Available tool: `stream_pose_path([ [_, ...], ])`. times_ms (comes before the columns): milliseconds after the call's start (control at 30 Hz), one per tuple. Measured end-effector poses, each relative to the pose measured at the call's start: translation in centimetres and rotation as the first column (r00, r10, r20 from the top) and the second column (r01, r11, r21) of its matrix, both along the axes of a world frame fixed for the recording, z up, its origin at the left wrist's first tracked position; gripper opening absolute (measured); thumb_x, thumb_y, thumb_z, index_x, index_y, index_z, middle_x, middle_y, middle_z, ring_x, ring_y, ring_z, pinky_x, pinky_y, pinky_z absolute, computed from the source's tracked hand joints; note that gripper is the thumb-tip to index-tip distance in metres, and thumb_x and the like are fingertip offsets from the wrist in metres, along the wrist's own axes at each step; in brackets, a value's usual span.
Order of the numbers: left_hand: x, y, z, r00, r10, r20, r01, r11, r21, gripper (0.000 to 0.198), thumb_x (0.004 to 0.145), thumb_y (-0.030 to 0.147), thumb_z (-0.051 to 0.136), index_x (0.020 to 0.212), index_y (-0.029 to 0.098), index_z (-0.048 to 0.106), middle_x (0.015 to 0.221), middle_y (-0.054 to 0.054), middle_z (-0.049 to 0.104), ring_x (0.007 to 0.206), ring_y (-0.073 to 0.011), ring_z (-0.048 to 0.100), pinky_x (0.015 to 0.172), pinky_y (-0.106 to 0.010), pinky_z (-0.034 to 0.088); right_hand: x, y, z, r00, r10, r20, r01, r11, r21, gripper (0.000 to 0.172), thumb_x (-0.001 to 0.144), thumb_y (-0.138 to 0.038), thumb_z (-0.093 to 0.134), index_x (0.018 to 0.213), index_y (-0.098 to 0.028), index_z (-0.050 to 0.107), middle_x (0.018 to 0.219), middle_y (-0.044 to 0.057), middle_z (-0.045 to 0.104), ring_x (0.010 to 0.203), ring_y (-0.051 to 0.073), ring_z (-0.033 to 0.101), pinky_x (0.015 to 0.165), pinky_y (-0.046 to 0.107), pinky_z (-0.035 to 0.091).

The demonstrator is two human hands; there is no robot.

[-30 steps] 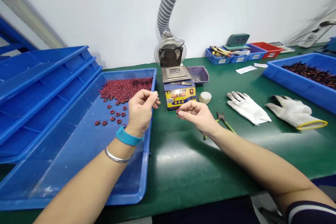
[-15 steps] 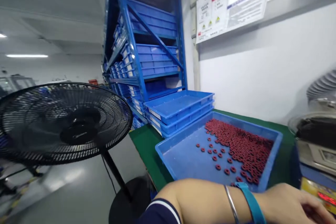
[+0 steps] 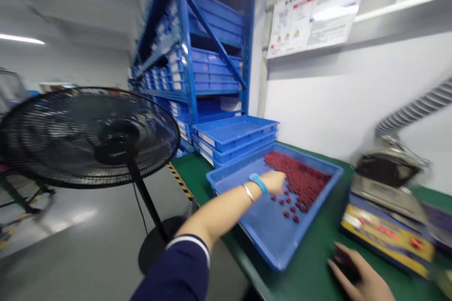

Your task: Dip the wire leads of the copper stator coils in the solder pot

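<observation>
My left hand (image 3: 275, 182), with a teal band and a silver bracelet at the wrist, reaches over the shallow blue tray (image 3: 268, 244) to the edge of a pile of small dark-red rings (image 3: 303, 176). Its fingers point away and are smeared, so whether it grips any rings cannot be seen. At the lower right, my right hand (image 3: 363, 275) is low over the green table, to the right of the tray. Its fingers are curled around something dark and reddish, too blurred to name. Several loose rings (image 3: 286, 214) lie in the tray near my left hand.
A scale (image 3: 388, 230) with a yellow panel and red digits stands right of the tray. Stacked blue trays (image 3: 233, 138) sit behind it, beside a blue shelf rack (image 3: 190, 70). A black standing fan (image 3: 116, 146) is on the left. A grey ribbed hose (image 3: 413, 108) hangs by the wall.
My left hand has moved left from the tray's right side to the ring pile. My right hand has come into view. The view has shifted right, bringing the scale further in.
</observation>
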State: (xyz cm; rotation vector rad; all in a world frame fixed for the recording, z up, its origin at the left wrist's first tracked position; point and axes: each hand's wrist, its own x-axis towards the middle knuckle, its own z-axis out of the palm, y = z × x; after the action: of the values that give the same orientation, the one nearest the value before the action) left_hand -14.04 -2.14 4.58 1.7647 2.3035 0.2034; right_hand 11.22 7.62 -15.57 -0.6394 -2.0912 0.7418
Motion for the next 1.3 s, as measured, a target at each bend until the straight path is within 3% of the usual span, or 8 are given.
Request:
stream_pose_path([
  [100, -2.0, -1.4, -3.3, 0.993, 0.115, 0.002, -0.114, 0.987, -0.112, 0.024, 0.087, 0.024, 0.066, 0.106, 0.010, 0.063, 0.107, -0.010, 0.065, 0.101, -0.0217, 0.063, 0.090, -0.041, 0.053, 0.6, -1.3, 2.3, 0.996, -0.025, 0.083, 0.024, 1.000, 0.018, 0.040, 0.072, -0.049, 0.059, 0.098, -0.019, 0.063, 0.077, 0.007, 0.071, 0.070, 0.024, 0.071, 0.071, 0.038, 0.061],
  [267, -2.7, 1.0, -7.8, 0.980, 0.194, 0.036, -0.187, 0.972, -0.139, 0.026, 0.090, 0.030, 0.064, 0.109, 0.013, 0.061, 0.109, -0.008, 0.063, 0.099, -0.0200, 0.063, 0.087, -0.039, 0.054, 0.7, -1.4, 3.3, 0.992, -0.066, 0.111, 0.060, 0.997, 0.055, 0.034, 0.076, -0.040, 0.056, 0.100, -0.016, 0.062, 0.084, 0.009, 0.069, 0.075, 0.022, 0.069, 0.076, 0.038, 0.058],
  [500, -2.6, 1.6, -7.0, 0.954, 0.265, 0.143, -0.281, 0.954, 0.105, 0.039, 0.083, 0.025, 0.070, 0.116, 0.009, 0.057, 0.110, -0.012, 0.065, 0.096, -0.0200, 0.063, 0.086, -0.034, 0.052, 4.3, -5.4, 4.8, 0.993, -0.099, 0.065, 0.090, 0.988, 0.124, 0.031, 0.082, -0.035, 0.058, 0.105, -0.015, 0.061, 0.088, 0.010, 0.068, 0.077, 0.021, 0.069, 0.076, 0.037, 0.058],
  [667, -1.2, -5.7, -6.6, 0.955, 0.166, 0.245, -0.236, 0.928, 0.290, 0.043, 0.087, 0.040, 0.062, 0.118, 0.011, 0.053, 0.121, -0.013, 0.062, 0.099, -0.0173, 0.062, 0.086, -0.026, 0.048, 11.1, -12.3, 6.1, 0.979, -0.203, 0.005, 0.193, 0.940, 0.283, 0.021, 0.090, -0.027, 0.060, 0.109, -0.018, 0.060, 0.092, 0.008, 0.066, 0.085, 0.019, 0.067, 0.079, 0.031, 0.055],
  [767, 1.1, -11.0, -8.8, 0.967, -0.056, 0.250, -0.068, 0.885, 0.461, 0.038, 0.085, 0.053, 0.058, 0.098, 0.017, 0.061, 0.103, -0.008, 0.067, 0.095, -0.0207, 0.061, 0.087, -0.032, 0.046, 14.9, -15.1, 4.8, 0.936, -0.352, 0.015, 0.329, 0.887, 0.324, 0.016, 0.090, -0.027, 0.061, 0.104, -0.018, 0.061, 0.090, 0.007, 0.066, 0.081, 0.018, 0.066, 0.076, 0.030, 0.054],
  [867, 3.1, -13.6, -11.5, 0.994, -0.112, -0.013, 0.098, 0.802, 0.589, 0.038, 0.086, 0.056, 0.051, 0.081, 0.020, 0.061, 0.082, -0.007, 0.065, 0.085, -0.0245, 0.057, 0.087, -0.040, 0.039, 17.1, -15.8, 3.3, 0.862, -0.504, 0.055, 0.450, 0.811, 0.373, 0.017, 0.090, -0.031, 0.059, 0.099, -0.017, 0.063, 0.087, 0.007, 0.067, 0.077, 0.019, 0.066, 0.072, 0.030, 0.054],
  [1033, 4.3, -12.7, -13.7, 0.991, 0.046, -0.123, 0.060, 0.671, 0.739, 0.042, 0.087, 0.058, 0.047, 0.067, 0.021, 0.053, 0.066, -0.006, 0.058, 0.072, -0.0226, 0.051, 0.079, -0.039, 0.035, 17.4, -15.5, 2.7, 0.802, -0.591, 0.089, 0.512, 0.757, 0.406, 0.020, 0.091, -0.034, 0.056, 0.098, -0.017, 0.064, 0.087, 0.007, 0.069, 0.077, 0.019, 0.067, 0.070, 0.029, 0.053],
  [1300, 3.8, -13.1, -13.3, 0.985, 0.009, -0.173, 0.116, 0.708, 0.697, 0.045, 0.075, 0.065, 0.058, 0.072, 0.021, 0.054, 0.069, -0.005, 0.058, 0.073, -0.0225, 0.053, 0.078, -0.038, 0.036, 17.0, -15.6, 2.8, 0.777, -0.628, 0.039, 0.499, 0.653, 0.570, 0.016, 0.091, -0.029, 0.056, 0.097, -0.016, 0.063, 0.087, 0.007, 0.069, 0.077, 0.019, 0.068, 0.069, 0.028, 0.052],
])
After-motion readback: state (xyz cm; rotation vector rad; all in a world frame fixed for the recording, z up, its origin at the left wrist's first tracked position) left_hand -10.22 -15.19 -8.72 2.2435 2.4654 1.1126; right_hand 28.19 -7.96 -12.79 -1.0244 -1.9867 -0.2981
